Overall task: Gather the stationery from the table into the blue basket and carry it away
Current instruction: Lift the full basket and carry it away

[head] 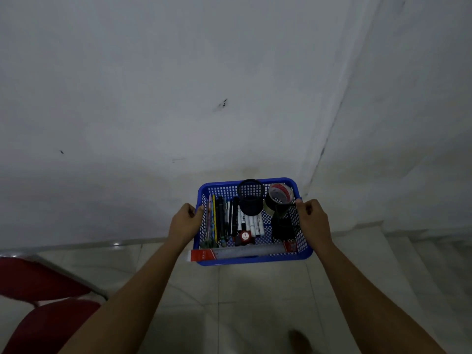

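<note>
L hand & R hand each grip blue basket rim, fingertips hidden inside; dark item by R hand unclear.

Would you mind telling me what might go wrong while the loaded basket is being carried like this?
The ruler lies across the near rim of the blue basket and juts past its left corner, so a tilt or knock might slide it out. The tape roll stands on edge near the right hand and may roll. The left hand holds only the rim, so that grip could slip.
</note>
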